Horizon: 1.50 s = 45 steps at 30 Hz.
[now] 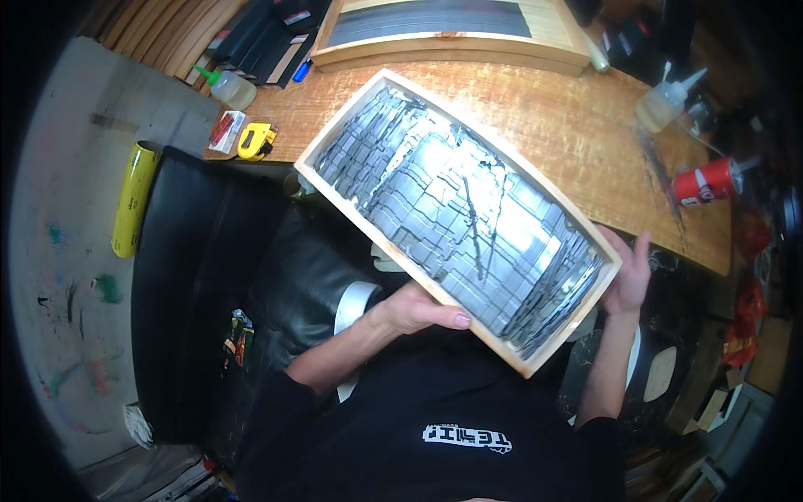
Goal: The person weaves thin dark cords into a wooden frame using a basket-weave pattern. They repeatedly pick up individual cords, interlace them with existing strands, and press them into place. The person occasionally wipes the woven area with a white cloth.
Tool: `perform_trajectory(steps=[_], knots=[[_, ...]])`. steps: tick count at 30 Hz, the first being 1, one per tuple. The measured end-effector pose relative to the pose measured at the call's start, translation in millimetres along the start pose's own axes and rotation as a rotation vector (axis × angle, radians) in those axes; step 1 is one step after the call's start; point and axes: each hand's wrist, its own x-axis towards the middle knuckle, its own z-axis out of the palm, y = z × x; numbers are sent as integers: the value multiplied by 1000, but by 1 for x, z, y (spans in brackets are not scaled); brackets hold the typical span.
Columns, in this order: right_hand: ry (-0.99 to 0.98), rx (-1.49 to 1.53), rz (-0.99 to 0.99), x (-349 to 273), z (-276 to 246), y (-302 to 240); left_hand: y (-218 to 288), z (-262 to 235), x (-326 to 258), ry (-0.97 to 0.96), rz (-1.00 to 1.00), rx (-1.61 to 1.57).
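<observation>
While seen from the head view, a wooden desk (577, 117) carries a second frame (452, 33), two glue bottles (227, 86), a red can (707, 181) and a yellow tape measure (255, 140); a black chair (201, 276) and yellow roll (134, 197) sit left. Tray (456, 209) of grey metal pieces is held tilted above the lap. Left hand (418, 309) grips its near long edge, thumb on the rim. Right hand (627, 276) cups the right end, fingers spread.
</observation>
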Motion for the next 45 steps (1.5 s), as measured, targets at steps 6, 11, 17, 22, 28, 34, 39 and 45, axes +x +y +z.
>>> perform_trajectory(steps=[6, 11, 17, 22, 28, 34, 39, 45], knots=[[29, -454, -189, -50, -27, -8, -19, 22, 47, 35, -10, -51], [318, -1030, -514, -46, 22, -1, -24, 38, 84, 86, 18, -31], [481, -1213, -605, 5, 34, -18, 2, 39, 88, 252, -77, -69], [511, -1293, -711, 37, 34, -24, 35, -14, 38, 561, 292, 222], [555, -1316, -710, 45, 54, -22, 55, -34, 23, 714, 382, 179], [529, -1262, -715, 53, 58, -18, 63, -45, 31, 791, 429, 293], [469, -1187, -687, 49, 59, -22, 64, -51, 34, 830, 447, 376], [440, -1326, -611, 44, 60, -37, 55, -71, 29, 799, 407, 519]])
